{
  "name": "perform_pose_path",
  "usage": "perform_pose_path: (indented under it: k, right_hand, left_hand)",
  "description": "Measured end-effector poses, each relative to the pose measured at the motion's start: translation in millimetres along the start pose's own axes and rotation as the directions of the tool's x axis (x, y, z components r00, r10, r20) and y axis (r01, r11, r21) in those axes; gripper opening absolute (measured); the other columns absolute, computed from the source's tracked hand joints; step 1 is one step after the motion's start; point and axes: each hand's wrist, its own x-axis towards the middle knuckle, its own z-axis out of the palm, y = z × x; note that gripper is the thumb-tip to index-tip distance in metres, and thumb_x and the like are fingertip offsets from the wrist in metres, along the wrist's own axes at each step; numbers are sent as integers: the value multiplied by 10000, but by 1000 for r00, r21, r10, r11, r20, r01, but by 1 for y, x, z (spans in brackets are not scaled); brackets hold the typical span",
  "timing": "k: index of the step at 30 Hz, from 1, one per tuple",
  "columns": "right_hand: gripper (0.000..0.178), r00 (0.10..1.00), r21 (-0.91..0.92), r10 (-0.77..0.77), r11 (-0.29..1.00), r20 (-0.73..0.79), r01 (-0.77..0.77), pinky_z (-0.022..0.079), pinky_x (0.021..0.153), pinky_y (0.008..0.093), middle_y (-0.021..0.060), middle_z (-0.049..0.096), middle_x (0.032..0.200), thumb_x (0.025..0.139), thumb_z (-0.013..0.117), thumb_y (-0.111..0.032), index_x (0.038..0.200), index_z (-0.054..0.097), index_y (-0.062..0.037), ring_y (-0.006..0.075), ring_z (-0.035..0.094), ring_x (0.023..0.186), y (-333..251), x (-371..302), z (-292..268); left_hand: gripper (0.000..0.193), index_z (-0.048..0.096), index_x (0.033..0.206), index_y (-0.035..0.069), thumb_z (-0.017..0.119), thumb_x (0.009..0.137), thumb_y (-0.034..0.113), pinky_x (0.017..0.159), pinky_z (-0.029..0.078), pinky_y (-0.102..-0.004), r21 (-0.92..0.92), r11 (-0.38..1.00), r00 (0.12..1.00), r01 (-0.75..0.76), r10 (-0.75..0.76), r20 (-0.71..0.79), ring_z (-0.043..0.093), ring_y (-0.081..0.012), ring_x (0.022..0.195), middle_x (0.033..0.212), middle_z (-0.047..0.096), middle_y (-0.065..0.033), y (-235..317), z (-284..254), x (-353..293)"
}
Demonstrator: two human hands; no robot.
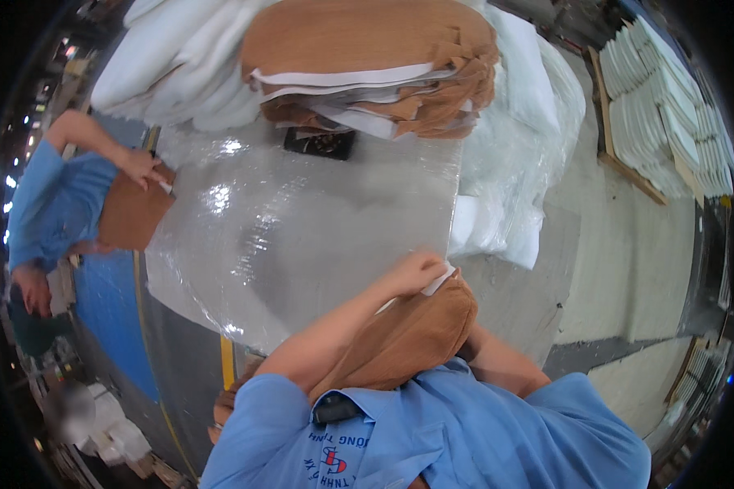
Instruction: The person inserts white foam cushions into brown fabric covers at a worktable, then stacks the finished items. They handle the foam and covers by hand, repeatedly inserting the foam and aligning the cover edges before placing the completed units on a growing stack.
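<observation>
Close to my body is a brown fabric cover (412, 334) with a white edge strip, bulging and creased. My left hand (417, 272) has its fingers closed on the white-edged top of the cover, above the near edge of the film-covered table (302, 236). My right forearm (504, 356) runs in behind the same cover, and the cloth hides the right hand and its fingers. At the table's far side lies a thick stack of similar brown covers (367, 41), with white strips showing between the layers.
A co-worker in a blue shirt (77, 196) stands at the left with another brown piece (137, 210). A black tray (322, 145) of small bits sits beside the stack. White bundles (179, 65) flank it, some plastic-wrapped (514, 163). Stacked white sheets (656, 106) stand far right.
</observation>
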Motion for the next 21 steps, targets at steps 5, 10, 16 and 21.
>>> perform_pose_path:
  k: [5,10,16,21]
  right_hand:
    - [482,954,460,127,854,272,-245,568,895,417,116,700,1109,1124,423,-504,1249,631,-88,258,682,1022,-4,-20,-8]
    - [537,845,598,105,661,524,-453,552,1008,411,95,663,1223,1120,404,-564,1349,570,-108,225,650,1129,-8,-24,-16]
    - [572,831,558,49,718,554,-415,548,1002,429,102,665,1216,1100,425,-604,1347,569,-109,239,653,1108,-1,-8,-7]
    - [544,802,501,86,740,591,-449,542,997,425,98,669,1211,1089,462,-563,1346,579,-99,239,652,1102,0,-11,-14]
  left_hand:
    - [409,716,993,9,645,1028,410,727,522,-478,382,921,989,81,-26,-148,681,-369,807,890,720,-199,-19,-12,-95]
    - [339,612,1064,41,583,1071,379,753,517,-542,179,969,918,172,-92,-385,669,-480,865,902,697,-242,-14,16,-107]
    - [306,560,1145,74,570,1080,373,778,521,-564,247,960,918,128,-21,-397,674,-501,930,948,702,-274,-41,-8,-93]
    - [306,576,1120,94,576,1077,396,743,530,-571,333,941,882,54,111,-458,677,-501,880,892,711,-256,-46,0,-125]
